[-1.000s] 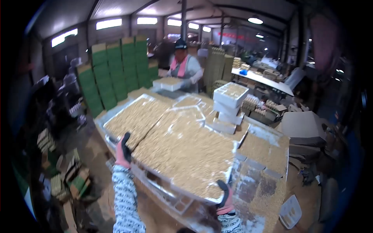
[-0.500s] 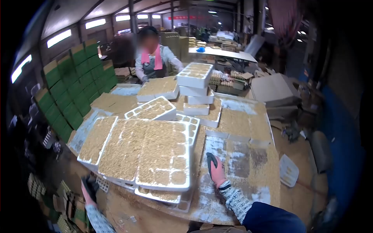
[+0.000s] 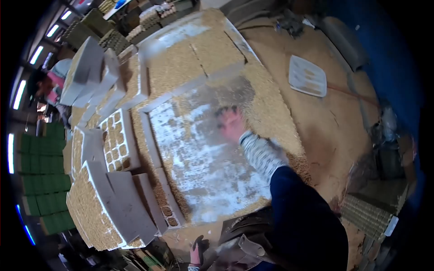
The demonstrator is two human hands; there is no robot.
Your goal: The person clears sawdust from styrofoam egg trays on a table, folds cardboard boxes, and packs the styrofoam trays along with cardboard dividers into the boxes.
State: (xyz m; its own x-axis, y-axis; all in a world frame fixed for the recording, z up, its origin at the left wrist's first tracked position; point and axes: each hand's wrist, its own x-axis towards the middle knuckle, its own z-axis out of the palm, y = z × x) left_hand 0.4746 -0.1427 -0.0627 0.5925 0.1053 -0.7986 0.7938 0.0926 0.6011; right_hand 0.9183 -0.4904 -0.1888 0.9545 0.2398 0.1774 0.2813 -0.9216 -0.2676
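My right hand (image 3: pixel 231 124), in a pink and dark glove, is over the bare, white-smeared part of the table (image 3: pixel 199 149), fingers spread and blurred, holding nothing. My left hand (image 3: pixel 198 251), gloved alike, hangs low near my body below the table's front edge, fingers apart and empty. To the left, white foam trays (image 3: pixel 97 212) heaped with tan grains stand in a stack. A white tray with cells (image 3: pixel 118 140) lies behind them. Grain-covered trays (image 3: pixel 176 63) lie side by side beyond the bare part.
A co-worker (image 3: pixel 49 86) in a pink scarf stands at the far left, beside stacked white boxes (image 3: pixel 83 72). Green boxes (image 3: pixel 43 171) are piled at the left. A white basin (image 3: pixel 307 76) rests on the floor at the right, and a bundle of flat trays (image 3: pixel 368 214) at lower right.
The view has turned right and down. My hands have left the large grain-covered trays, which now stand at the left. My right hand has reached farther over the table with its fingers spread.
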